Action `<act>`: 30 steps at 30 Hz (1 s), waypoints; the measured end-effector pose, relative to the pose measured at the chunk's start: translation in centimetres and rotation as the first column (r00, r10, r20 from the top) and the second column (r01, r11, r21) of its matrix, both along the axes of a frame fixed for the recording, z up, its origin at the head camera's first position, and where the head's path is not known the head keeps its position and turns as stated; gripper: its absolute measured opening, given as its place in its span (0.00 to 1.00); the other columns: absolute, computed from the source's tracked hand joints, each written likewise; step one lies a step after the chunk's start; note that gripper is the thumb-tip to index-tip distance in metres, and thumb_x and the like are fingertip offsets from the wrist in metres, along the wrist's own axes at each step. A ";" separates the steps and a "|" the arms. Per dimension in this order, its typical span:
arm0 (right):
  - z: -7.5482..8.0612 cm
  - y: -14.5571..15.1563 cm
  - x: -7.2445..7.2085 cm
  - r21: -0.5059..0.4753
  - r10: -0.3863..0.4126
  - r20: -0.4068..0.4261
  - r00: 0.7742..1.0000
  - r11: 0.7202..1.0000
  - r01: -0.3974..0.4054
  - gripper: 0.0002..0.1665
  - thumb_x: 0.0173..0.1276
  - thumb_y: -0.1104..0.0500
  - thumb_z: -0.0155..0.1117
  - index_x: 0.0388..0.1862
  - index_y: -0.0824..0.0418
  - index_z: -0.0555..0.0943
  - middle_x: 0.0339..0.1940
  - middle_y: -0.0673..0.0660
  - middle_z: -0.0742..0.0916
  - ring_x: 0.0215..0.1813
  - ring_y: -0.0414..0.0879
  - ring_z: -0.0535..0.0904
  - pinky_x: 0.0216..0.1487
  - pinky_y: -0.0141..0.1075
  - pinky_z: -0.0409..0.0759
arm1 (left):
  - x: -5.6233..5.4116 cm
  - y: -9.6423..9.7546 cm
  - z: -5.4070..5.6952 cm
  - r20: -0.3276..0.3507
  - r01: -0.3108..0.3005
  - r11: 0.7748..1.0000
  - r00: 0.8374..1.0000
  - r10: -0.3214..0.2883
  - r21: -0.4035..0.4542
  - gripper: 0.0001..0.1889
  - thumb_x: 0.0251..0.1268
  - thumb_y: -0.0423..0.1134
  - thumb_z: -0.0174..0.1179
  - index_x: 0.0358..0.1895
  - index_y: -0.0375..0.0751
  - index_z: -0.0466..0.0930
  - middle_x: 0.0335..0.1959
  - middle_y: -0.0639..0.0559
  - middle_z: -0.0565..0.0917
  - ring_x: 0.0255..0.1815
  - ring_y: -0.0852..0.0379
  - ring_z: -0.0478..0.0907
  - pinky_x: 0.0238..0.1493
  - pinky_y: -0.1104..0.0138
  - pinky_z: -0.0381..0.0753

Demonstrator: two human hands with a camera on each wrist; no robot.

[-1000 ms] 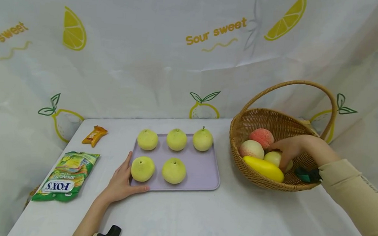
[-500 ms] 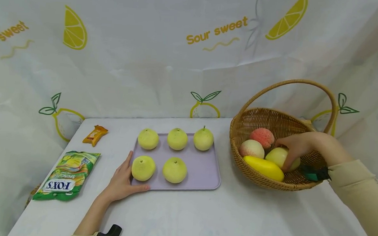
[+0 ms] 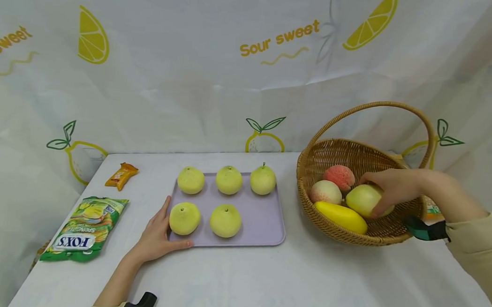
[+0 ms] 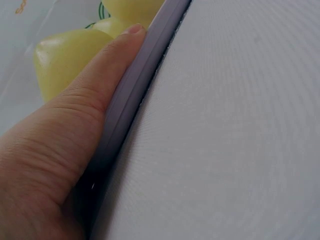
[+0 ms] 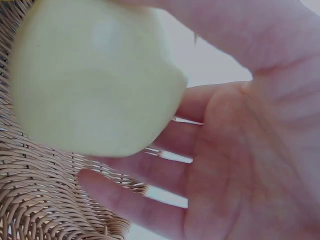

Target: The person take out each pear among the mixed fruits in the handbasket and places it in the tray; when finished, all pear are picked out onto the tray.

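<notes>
On the lilac tray (image 3: pixel 262 225) sit several pale yellow pears (image 3: pixel 225 221), some showing short stems. My left hand (image 3: pixel 154 239) rests against the tray's front-left corner, its thumb along the front rim and its fingers by the left side. The left wrist view shows that thumb (image 4: pixel 107 70) straight against the tray's edge (image 4: pixel 131 82). Inside the tilted wicker basket (image 3: pixel 326 151), my right hand (image 3: pixel 400 186) grips a yellow-green pear (image 3: pixel 362 200) between thumb and fingers. The right wrist view has this pear (image 5: pixel 95 80) large and close, with the fingers behind it.
Beside the held pear lie two peaches (image 3: pixel 339 177) and a smooth yellow elongated fruit (image 3: pixel 341 217). The basket's tall handle (image 3: pixel 384 104) arches above. At left are a green FOX'S candy bag (image 3: pixel 84 230) and a small orange packet (image 3: pixel 121 176). A printed white cloth (image 3: pixel 170 74) hangs behind.
My right hand has closed around the pear and shifted it slightly right and up within the basket, turning it. The left hand has stayed at the tray's corner.
</notes>
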State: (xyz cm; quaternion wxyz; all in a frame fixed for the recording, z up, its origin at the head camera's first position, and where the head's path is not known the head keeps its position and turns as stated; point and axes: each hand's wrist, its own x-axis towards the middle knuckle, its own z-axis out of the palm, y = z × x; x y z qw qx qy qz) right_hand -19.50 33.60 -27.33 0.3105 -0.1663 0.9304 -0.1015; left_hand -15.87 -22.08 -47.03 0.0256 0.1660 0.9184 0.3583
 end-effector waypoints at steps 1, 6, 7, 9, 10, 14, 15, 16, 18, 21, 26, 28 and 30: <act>0.1 -0.1 0.1 -0.013 0.003 -0.021 1.000 1.000 -0.004 0.43 0.53 0.44 0.76 0.60 0.62 0.69 0.44 0.53 0.79 0.42 0.47 0.73 0.38 0.40 0.75 | 0.0 0.0 0.0 -0.001 0.001 1.000 1.000 -0.001 0.001 0.59 0.45 0.57 0.75 0.76 0.35 0.51 0.79 0.35 0.37 0.76 0.30 0.39 0.68 0.35 0.39; 0.1 -0.4 0.8 -0.068 0.009 -0.146 0.989 0.997 -0.019 0.41 0.51 0.44 0.78 0.58 0.60 0.71 0.42 0.51 0.79 0.40 0.45 0.73 0.36 0.38 0.75 | 0.0 -0.1 0.1 -0.005 0.002 1.000 1.000 -0.002 0.001 0.59 0.45 0.57 0.75 0.77 0.34 0.50 0.79 0.35 0.37 0.76 0.30 0.40 0.68 0.35 0.39; 0.1 -0.4 1.0 -0.077 0.008 -0.168 0.986 0.997 -0.021 0.42 0.51 0.43 0.78 0.58 0.59 0.71 0.42 0.51 0.79 0.39 0.45 0.73 0.36 0.38 0.75 | -0.1 -0.1 0.1 -0.006 0.002 1.000 1.000 -0.002 0.000 0.60 0.45 0.57 0.75 0.77 0.34 0.50 0.79 0.35 0.37 0.76 0.30 0.40 0.68 0.35 0.39; 0.1 -0.5 1.2 -0.095 0.007 -0.212 0.977 0.995 -0.028 0.42 0.50 0.42 0.78 0.58 0.59 0.72 0.42 0.50 0.80 0.39 0.44 0.73 0.36 0.38 0.75 | -0.1 0.0 0.2 -0.003 0.001 1.000 1.000 -0.001 0.000 0.60 0.45 0.58 0.75 0.77 0.35 0.49 0.79 0.35 0.36 0.76 0.30 0.40 0.68 0.35 0.39; 0.0 -0.6 1.4 -0.101 0.004 -0.234 0.972 0.994 -0.029 0.42 0.49 0.42 0.79 0.58 0.59 0.72 0.42 0.50 0.80 0.39 0.44 0.73 0.35 0.38 0.75 | -0.1 0.0 0.3 -0.002 0.002 1.000 1.000 -0.002 0.000 0.60 0.46 0.57 0.75 0.77 0.35 0.49 0.79 0.35 0.36 0.76 0.30 0.39 0.68 0.35 0.39; 0.0 -0.9 2.0 -0.125 -0.001 -0.313 0.950 0.991 -0.040 0.42 0.48 0.40 0.79 0.57 0.57 0.73 0.42 0.50 0.81 0.39 0.44 0.74 0.35 0.37 0.75 | -0.1 0.0 0.3 0.005 0.002 1.000 1.000 -0.002 0.004 0.59 0.46 0.58 0.75 0.77 0.35 0.50 0.78 0.35 0.36 0.76 0.31 0.39 0.68 0.35 0.38; 0.0 -1.0 2.1 -0.130 -0.004 -0.331 0.944 0.991 -0.042 0.42 0.48 0.40 0.79 0.58 0.57 0.73 0.41 0.49 0.81 0.38 0.43 0.74 0.35 0.36 0.75 | -0.1 0.0 0.3 0.005 0.001 1.000 1.000 -0.001 0.004 0.59 0.46 0.58 0.75 0.77 0.34 0.50 0.78 0.35 0.36 0.76 0.31 0.39 0.68 0.35 0.38; 0.0 -1.1 2.3 -0.134 -0.006 -0.347 0.938 0.990 -0.043 0.42 0.48 0.39 0.79 0.58 0.56 0.73 0.41 0.49 0.81 0.38 0.43 0.74 0.34 0.36 0.74 | -0.1 0.0 0.3 0.005 0.000 1.000 1.000 0.000 0.004 0.59 0.46 0.58 0.75 0.77 0.34 0.50 0.78 0.35 0.37 0.76 0.31 0.39 0.68 0.35 0.38; -0.1 -1.3 2.5 -0.148 -0.006 -0.376 0.927 0.988 -0.053 0.42 0.49 0.39 0.78 0.58 0.56 0.73 0.42 0.49 0.81 0.38 0.43 0.73 0.34 0.36 0.74 | 0.0 0.0 0.2 0.005 -0.003 1.000 1.000 0.003 0.003 0.59 0.45 0.58 0.75 0.77 0.35 0.50 0.79 0.35 0.37 0.76 0.31 0.39 0.68 0.35 0.38; -0.1 -1.6 2.9 -0.165 -0.020 -0.410 0.912 0.985 -0.052 0.42 0.49 0.39 0.78 0.59 0.54 0.74 0.43 0.49 0.82 0.39 0.43 0.74 0.34 0.36 0.74 | 0.0 0.0 0.1 0.002 -0.003 1.000 1.000 0.003 0.003 0.59 0.46 0.58 0.75 0.77 0.36 0.51 0.79 0.35 0.37 0.76 0.30 0.39 0.68 0.34 0.39; -0.3 -2.0 3.5 -0.206 -0.060 -0.435 0.898 0.978 -0.034 0.42 0.50 0.38 0.78 0.60 0.52 0.73 0.46 0.51 0.82 0.40 0.43 0.75 0.36 0.36 0.75 | 0.0 0.1 0.1 0.009 -0.004 1.000 1.000 0.004 -0.002 0.59 0.46 0.59 0.74 0.77 0.38 0.50 0.79 0.36 0.36 0.76 0.31 0.39 0.68 0.34 0.38; -0.6 -2.2 3.6 -0.229 -0.081 -0.429 0.900 0.973 -0.021 0.43 0.50 0.38 0.77 0.61 0.54 0.72 0.47 0.52 0.82 0.40 0.44 0.75 0.36 0.37 0.76 | 0.1 0.1 0.1 0.010 -0.007 1.000 1.000 0.007 0.001 0.60 0.45 0.59 0.75 0.78 0.38 0.49 0.79 0.37 0.36 0.76 0.31 0.38 0.68 0.34 0.38; -0.8 -2.5 3.8 -0.248 -0.108 -0.423 0.900 0.969 0.000 0.44 0.51 0.38 0.77 0.61 0.55 0.72 0.47 0.53 0.82 0.40 0.45 0.75 0.36 0.38 0.76 | 0.1 0.1 0.1 0.007 -0.007 1.000 1.000 0.007 0.005 0.60 0.45 0.58 0.75 0.78 0.37 0.49 0.79 0.36 0.36 0.76 0.31 0.39 0.68 0.34 0.38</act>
